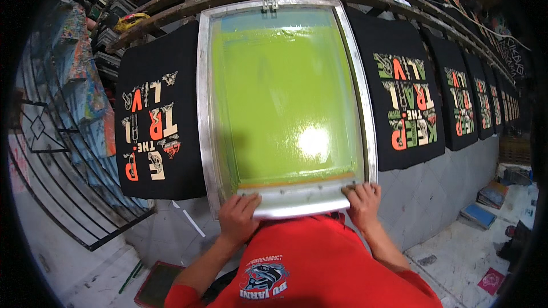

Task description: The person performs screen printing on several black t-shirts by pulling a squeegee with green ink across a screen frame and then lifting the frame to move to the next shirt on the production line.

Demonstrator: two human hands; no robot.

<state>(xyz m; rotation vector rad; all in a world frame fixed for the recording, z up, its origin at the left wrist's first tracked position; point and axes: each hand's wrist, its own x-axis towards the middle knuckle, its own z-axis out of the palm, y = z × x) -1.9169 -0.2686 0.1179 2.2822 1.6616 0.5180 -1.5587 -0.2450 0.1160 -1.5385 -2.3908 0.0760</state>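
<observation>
A screen in a silver metal frame (202,97) lies in the middle, its mesh coated with wet green ink (279,91). Across its near end is a squeegee (299,201) with a silver handle and an orange blade. My left hand (240,214) grips the squeegee's left end, and my right hand (362,205) grips its right end, fingers curled over it. Black printed T-shirts flank the frame, one (148,51) on the left and another (357,40) on the right. A small metal clamp (269,3) sits on the frame's far edge.
More printed shirts (448,51) run along to the right beneath wooden rails (171,0). At left are a black metal railing (40,120) and paint-spattered boards (91,91). A green screen (157,285) lies low at lower left; a blue flat item (476,217) lies at lower right.
</observation>
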